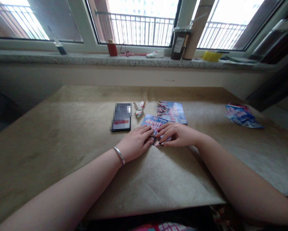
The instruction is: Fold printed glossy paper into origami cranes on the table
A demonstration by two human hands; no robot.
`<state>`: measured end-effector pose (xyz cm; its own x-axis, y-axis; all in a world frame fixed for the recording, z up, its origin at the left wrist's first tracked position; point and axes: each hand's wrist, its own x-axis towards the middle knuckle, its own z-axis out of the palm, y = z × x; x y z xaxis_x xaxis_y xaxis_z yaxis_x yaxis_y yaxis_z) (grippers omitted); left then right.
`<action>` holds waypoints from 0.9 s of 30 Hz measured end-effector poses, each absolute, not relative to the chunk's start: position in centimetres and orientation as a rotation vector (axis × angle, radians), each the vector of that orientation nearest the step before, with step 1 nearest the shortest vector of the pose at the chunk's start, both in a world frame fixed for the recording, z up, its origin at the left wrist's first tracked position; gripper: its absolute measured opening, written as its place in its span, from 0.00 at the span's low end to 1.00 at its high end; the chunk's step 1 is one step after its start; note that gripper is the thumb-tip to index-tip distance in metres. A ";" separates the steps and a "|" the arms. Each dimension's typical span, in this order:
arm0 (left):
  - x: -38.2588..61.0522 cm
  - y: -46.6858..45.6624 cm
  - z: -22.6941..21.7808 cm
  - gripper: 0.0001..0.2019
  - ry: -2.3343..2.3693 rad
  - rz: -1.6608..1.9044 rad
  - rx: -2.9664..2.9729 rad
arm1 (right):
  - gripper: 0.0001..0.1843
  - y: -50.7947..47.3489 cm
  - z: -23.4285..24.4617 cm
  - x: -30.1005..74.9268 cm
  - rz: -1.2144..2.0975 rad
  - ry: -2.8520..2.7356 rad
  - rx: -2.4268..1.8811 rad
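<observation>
A blue printed paper flyer (pixel 153 120) with red and white lettering lies on the table, partly covered by both hands. My left hand (pixel 136 141), a silver bangle at its wrist, holds the flyer's left and lower part with the fingers bent over it. From the other side, the curled fingers of my right hand (pixel 177 134) grip its right and lower edge. The flyer's bottom end shows between the fingertips. Just beyond it sit a small folded paper figure (pixel 140 108) and a second blue flyer (pixel 172 111), both untouched.
A dark phone-like object (pixel 121 117), partly pixelated, lies left of the flyer. Several more flyers (pixel 242 115) are piled at the right. On the windowsill (pixel 86 59) stand a red container (pixel 112 48), a dark lidded jar (pixel 179 45) and a yellow roll (pixel 211 55).
</observation>
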<state>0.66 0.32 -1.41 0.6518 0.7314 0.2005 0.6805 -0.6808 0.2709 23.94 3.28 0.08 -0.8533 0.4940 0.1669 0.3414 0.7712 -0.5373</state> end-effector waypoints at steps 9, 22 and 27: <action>0.6 -0.2 -0.8 0.15 1.190 0.402 2.808 | 0.15 4.0 -0.9 25.0 0.356 -2.458 -1.201; 0.6 -0.3 -0.5 0.14 1.082 0.432 2.770 | 0.24 4.7 -2.2 25.2 0.037 -2.467 -1.503; 0.6 -0.4 -0.5 0.28 1.101 0.344 2.687 | 0.28 4.6 -2.7 25.4 0.110 -2.444 -1.453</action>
<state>0.65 -0.41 -0.49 0.6923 0.7093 0.1327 0.6586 -0.6963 0.2855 25.43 4.65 -2.71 -0.4463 0.8694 0.2119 0.8469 0.4868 -0.2137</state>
